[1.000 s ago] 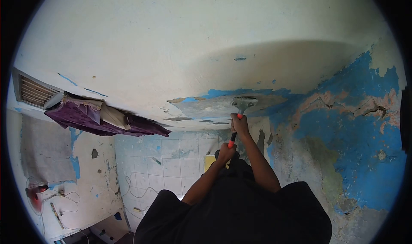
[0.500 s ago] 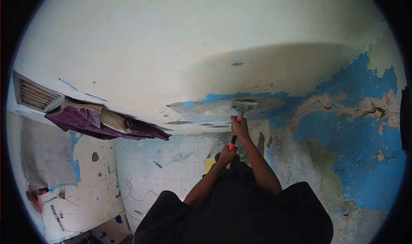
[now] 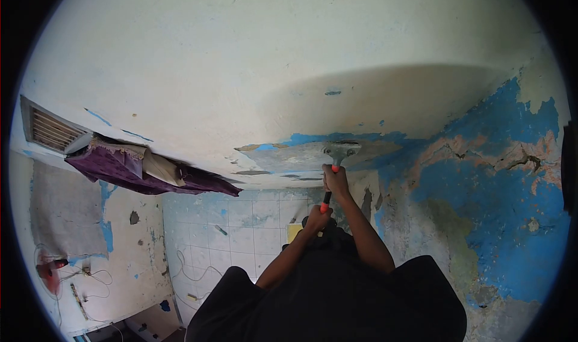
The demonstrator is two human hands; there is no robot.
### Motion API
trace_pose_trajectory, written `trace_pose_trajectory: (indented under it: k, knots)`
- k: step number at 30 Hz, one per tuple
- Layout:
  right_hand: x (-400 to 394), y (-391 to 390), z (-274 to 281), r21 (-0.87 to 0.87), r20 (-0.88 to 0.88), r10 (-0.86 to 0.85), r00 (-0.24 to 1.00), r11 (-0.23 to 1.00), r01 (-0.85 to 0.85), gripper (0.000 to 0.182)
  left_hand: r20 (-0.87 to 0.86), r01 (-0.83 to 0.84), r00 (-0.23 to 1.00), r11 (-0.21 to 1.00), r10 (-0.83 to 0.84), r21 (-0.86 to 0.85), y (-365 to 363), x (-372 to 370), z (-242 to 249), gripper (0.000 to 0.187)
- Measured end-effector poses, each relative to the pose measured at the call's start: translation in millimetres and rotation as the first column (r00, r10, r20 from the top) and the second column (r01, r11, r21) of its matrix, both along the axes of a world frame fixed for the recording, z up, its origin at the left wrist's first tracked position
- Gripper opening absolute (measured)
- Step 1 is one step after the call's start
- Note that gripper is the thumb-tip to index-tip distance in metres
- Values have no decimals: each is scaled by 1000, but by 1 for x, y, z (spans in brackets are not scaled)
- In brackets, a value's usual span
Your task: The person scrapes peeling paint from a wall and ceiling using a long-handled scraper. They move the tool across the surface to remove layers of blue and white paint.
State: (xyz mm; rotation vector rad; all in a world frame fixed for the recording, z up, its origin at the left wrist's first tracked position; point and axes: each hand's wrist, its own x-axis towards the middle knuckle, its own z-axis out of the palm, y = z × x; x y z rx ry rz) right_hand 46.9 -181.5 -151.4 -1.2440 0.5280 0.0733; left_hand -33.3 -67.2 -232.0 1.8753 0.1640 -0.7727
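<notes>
A long-handled scraper (image 3: 343, 150) with a wide metal head rests against the wall (image 3: 198, 71), over a bare grey patch (image 3: 283, 157) edged with blue paint. High on its red and black handle, just below the head, my right hand (image 3: 336, 181) is closed. My left hand (image 3: 317, 217) wraps round the lower red end of the same handle. Pale paint covers the wall above the blade.
A purple curtain (image 3: 132, 173) hangs at the left beside a vent (image 3: 54, 128). Blue, cracked wall (image 3: 481, 197) stands at the right. On the tiled floor (image 3: 238, 240) lie a small green-handled tool (image 3: 221, 229) and a cable. A red fan (image 3: 49, 271) is at far left.
The view has shifted very slightly. Both hands keep their hold on the scraper, whose head stays at nearly the same place on the wall.
</notes>
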Motion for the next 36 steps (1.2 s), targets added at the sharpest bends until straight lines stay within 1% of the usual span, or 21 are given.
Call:
trace_pose_trajectory:
  k: [2, 3, 6, 7, 10, 12, 14, 16, 19, 22, 24, 25, 27, 29, 31, 33, 34, 35, 36]
  knots:
    - [0, 1, -25, 33, -14, 14, 1000, 999, -13, 37, 17, -41, 999, 998, 41, 40, 2, -3, 13, 34]
    - [1, 4, -23, 50, -13, 22, 1000, 999, -22, 37, 33, -64, 998, 996, 62, 60, 4, -1, 18, 34]
    - [4, 0, -7, -11, -32, 26, 999, 1000, -26, 36, 129, -7, 992, 995, -6, 99, 1, 2, 18, 34]
    - [3, 1, -8, 6, -28, 21, 999, 1000, -21, 36, 97, -14, 995, 999, 9, 43, 0, -1, 15, 35]
    - [-1, 2, -15, 44, -22, 4, 1000, 999, -3, 36, 52, -59, 997, 997, 56, 50, 1, -1, 15, 35]
    - [3, 5, -18, 64, -7, -7, 1000, 998, 8, 37, 66, -26, 998, 999, 23, 41, 4, -1, -14, 35]
    - [3, 2, -6, 44, -16, 23, 1000, 999, -22, 36, 76, -3, 997, 999, -1, 51, 7, -1, -21, 36]
    - [8, -2, -5, 42, -15, 25, 1000, 999, -24, 36, 63, 19, 998, 997, -24, 73, 2, -6, -13, 36]
    - [-3, 5, -15, 71, -29, 4, 1000, 997, -2, 35, 24, 9, 1000, 995, -12, 101, 7, -1, -13, 37]
    - [4, 5, -2, 66, -8, 17, 1000, 998, -16, 36, 74, 3, 997, 995, -10, 95, 2, 0, 1, 37]
    - [0, -1, 2, 37, -16, 36, 999, 999, -36, 36, 99, -40, 995, 994, 31, 98, -3, -5, 15, 37]
    - [1, -1, -4, 59, -15, 34, 999, 998, -33, 36, 109, -62, 993, 993, 51, 99, -4, -7, 22, 37]
    - [2, 2, -19, 106, -13, 37, 999, 994, -35, 36, 49, -42, 998, 996, 38, 81, 2, -7, -5, 37]
    - [7, 1, -7, 68, -12, 51, 999, 996, -50, 35, 41, -34, 999, 997, 31, 66, 3, 5, -11, 37]
    - [4, 1, 1, 52, -18, 43, 999, 998, -42, 35, 24, -14, 1000, 998, 12, 59, 1, -6, 0, 37]
    - [0, 4, 3, 56, -20, 19, 1000, 998, -18, 34, 76, -44, 996, 995, 37, 95, -1, -1, 10, 37]
    - [-5, 5, -5, 73, -41, 18, 999, 997, -15, 34, 94, -58, 994, 991, 47, 118, 2, -5, 13, 37]
    - [-3, 6, -13, 86, -49, 18, 999, 996, -14, 34, 12, -43, 999, 995, 42, 92, 6, -2, -7, 37]
    - [5, 6, -16, 98, -48, 22, 999, 995, -17, 34, 39, -43, 998, 995, 40, 86, 5, 0, 1, 37]
